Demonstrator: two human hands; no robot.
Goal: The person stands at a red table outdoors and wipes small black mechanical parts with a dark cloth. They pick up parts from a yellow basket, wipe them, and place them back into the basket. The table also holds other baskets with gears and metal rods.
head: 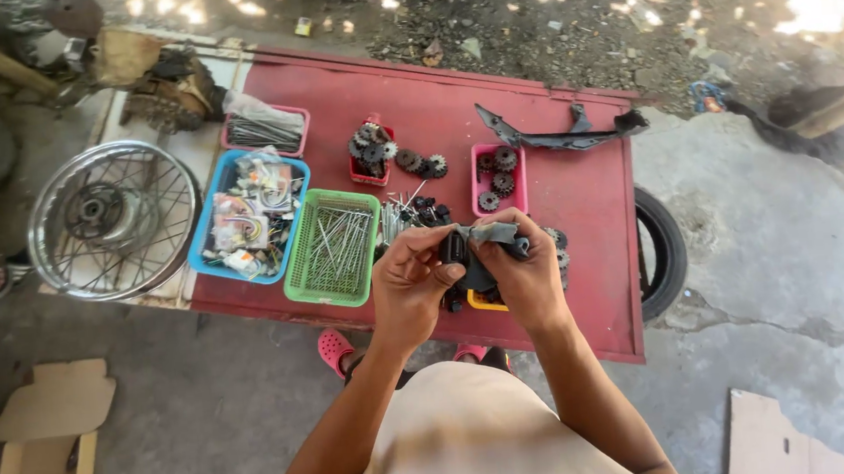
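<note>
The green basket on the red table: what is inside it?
The green basket holds many thin, loose metal rods, probably spokes, lying mostly lengthwise. They cover much of the mesh bottom, so anything beneath them cannot be seen.

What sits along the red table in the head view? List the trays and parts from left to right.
Spoked wheel → blue tray of packets → green basket of spokes → red tray of gears → pink tray of gears → black bracket
</note>
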